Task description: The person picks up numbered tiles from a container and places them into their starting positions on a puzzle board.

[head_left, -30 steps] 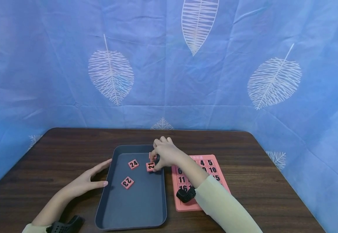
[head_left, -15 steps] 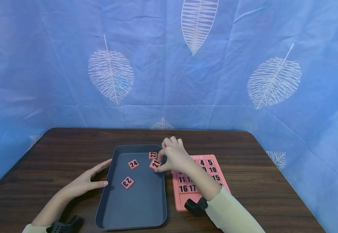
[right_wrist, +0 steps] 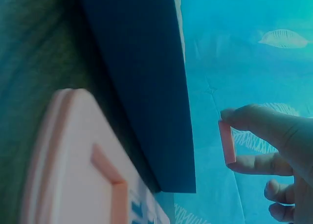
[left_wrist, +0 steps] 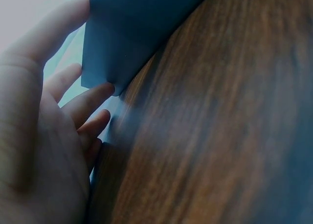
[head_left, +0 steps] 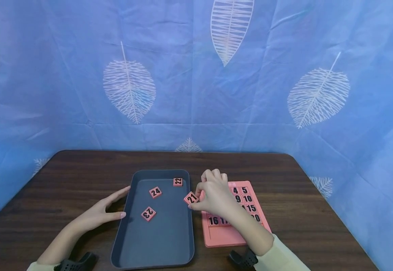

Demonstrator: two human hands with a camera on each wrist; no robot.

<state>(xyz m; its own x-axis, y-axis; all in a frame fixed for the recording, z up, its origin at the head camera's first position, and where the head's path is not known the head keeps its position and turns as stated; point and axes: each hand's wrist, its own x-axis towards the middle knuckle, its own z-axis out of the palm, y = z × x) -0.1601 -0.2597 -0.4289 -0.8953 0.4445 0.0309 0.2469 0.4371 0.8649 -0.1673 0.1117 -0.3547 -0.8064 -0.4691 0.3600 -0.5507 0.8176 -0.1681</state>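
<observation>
Head view shows tile 21 (head_left: 191,197) pinched between thumb and fingertips of the right hand (head_left: 214,195), lifted just over the grey tray's (head_left: 155,259) right rim beside the pink number board (head_left: 223,238). Keeping it level should ease seating. Left hand (head_left: 98,215) rests flat, fingers straight, against the tray's left wall.

Pink tiles (head_left: 155,192), grey tray (head_left: 155,244), blue leaf-patterned cloth (head_left: 182,75).
</observation>
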